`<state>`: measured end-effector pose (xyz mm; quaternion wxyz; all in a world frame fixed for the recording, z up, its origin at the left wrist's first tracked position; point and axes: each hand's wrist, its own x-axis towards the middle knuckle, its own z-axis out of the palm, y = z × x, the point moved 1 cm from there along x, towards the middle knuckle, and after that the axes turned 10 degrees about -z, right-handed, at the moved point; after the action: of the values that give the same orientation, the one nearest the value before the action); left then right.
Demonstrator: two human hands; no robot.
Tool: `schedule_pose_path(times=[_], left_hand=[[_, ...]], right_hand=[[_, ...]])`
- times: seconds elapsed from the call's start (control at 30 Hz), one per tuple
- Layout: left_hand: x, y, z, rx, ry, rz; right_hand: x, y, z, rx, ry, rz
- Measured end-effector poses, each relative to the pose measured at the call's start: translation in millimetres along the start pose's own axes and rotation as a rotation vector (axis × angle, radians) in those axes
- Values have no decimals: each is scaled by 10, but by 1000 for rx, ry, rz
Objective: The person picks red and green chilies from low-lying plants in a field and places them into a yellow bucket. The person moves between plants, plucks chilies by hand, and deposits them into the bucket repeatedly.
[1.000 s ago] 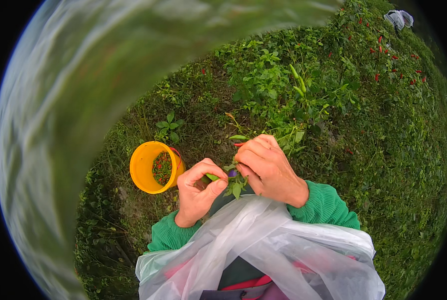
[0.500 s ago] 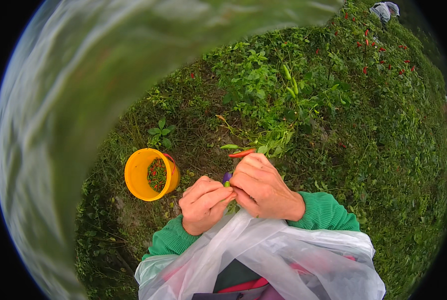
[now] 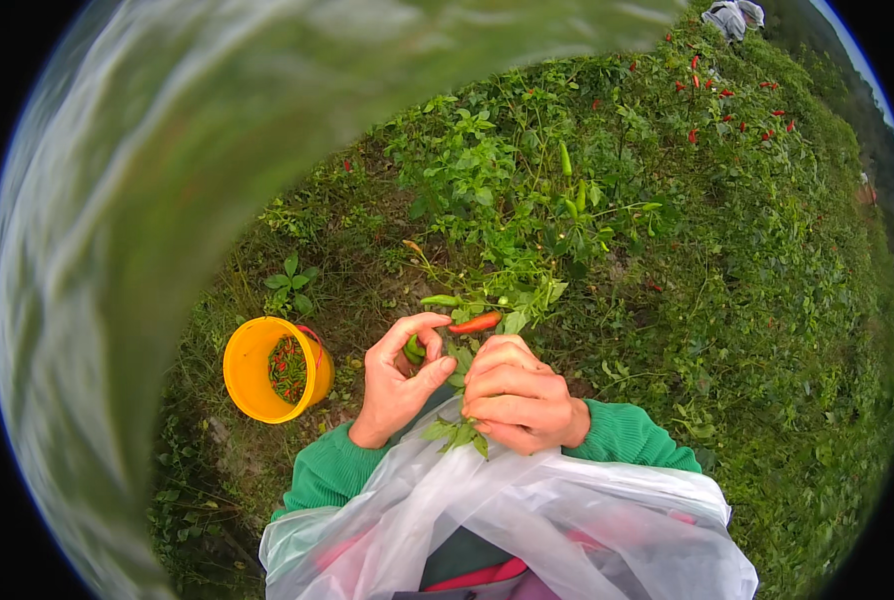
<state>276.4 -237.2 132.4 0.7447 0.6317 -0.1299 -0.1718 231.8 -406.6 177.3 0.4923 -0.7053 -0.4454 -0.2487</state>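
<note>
My left hand (image 3: 392,375) curls around a green chili pepper (image 3: 414,349), with thumb and forefinger spread apart. Its forefinger tip reaches the left end of a red-orange chili pepper (image 3: 477,323) that hangs on the plant. Another green chili pepper (image 3: 441,300) is just above that fingertip. Close by on the right, my right hand (image 3: 517,395) is closed around a leafy chili stem; leaves (image 3: 455,432) stick out below its fingers. The stem itself is mostly hidden by the hand.
A yellow bucket (image 3: 257,370) holding red and green chilies stands on the ground at left. Chili plants (image 3: 567,200) spread ahead and to the right. Clear plastic sheeting (image 3: 527,510) covers my front, and a blurred translucent brim (image 3: 117,250) blocks the upper left. Pale cloth (image 3: 733,18) shows far off.
My hands have drawn apart from their pinch together. The left has opened its forefinger up toward the red-orange chili, and leaves now show under the right. The purple bit between them is out of sight.
</note>
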Motion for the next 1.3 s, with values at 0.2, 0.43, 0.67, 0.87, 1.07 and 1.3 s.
schedule_pose_path(times=[0.2,0.43,0.67,0.87,1.07,1.3], left_hand=[[257,-11,172,93,7,25],[264,-233,167,-377,49,-331],[816,-262,-266,-288,142,-411],[794,-332,-562,-608,-4,-323],[277,-462,-272,-437,-194,-476],[253,-293,112,-52,-94,-148]], right_hand=[[-35,33,29,146,3,13],[-124,44,-93,231,212,78],[-191,-20,-6,496,126,89],[-229,-50,-146,405,307,81],[-227,-53,-289,333,351,134],[-159,-82,-313,262,278,413]])
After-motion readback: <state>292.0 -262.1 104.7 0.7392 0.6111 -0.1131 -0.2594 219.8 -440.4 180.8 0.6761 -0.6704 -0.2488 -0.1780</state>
